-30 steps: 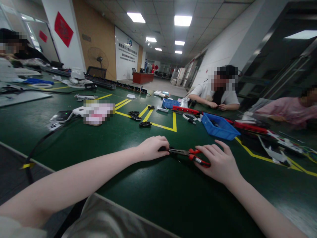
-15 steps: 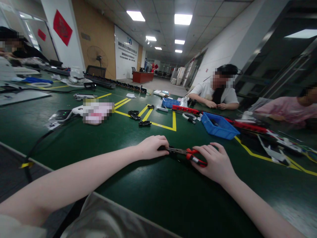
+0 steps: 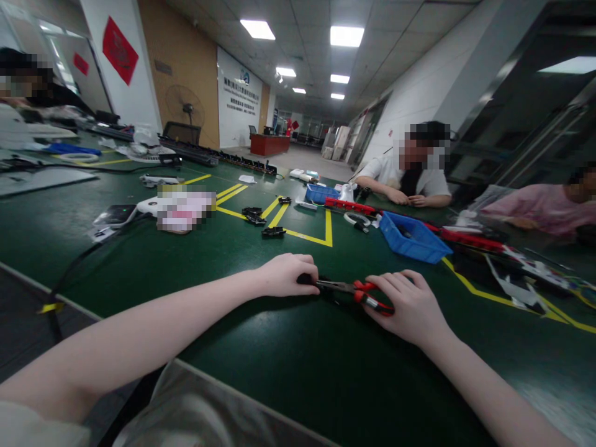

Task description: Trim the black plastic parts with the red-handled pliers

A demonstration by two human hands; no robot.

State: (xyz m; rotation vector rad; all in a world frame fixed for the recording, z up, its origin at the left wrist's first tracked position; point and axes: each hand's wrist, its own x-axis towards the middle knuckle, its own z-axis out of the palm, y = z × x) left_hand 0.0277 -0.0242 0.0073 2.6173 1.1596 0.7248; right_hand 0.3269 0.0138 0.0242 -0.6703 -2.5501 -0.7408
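My left hand (image 3: pixel 289 275) is closed around a small black part (image 3: pixel 306 279), most of it hidden by the fingers. In my right hand (image 3: pixel 410 304) are long-nose pliers with red and black handles (image 3: pixel 372 298). Their metal jaws (image 3: pixel 338 286) point left and reach the black part at my left fingertips. Whether the jaws grip it I cannot tell. Just beyond my hands, several small black parts (image 3: pixel 273 232) lie on the green table (image 3: pixel 223 360) by yellow tape lines.
A blue bin (image 3: pixel 413 239) stands right of centre, with a smaller blue bin (image 3: pixel 321 193) behind. A pink-and-white item (image 3: pixel 184 210), partly blurred, and a black cable (image 3: pixel 69 264) lie to the left. Across the table sits a person in a white shirt (image 3: pixel 433 177).
My right hand and the pliers have shifted slightly to the right. My left hand has stayed almost in place, still holding the black part.
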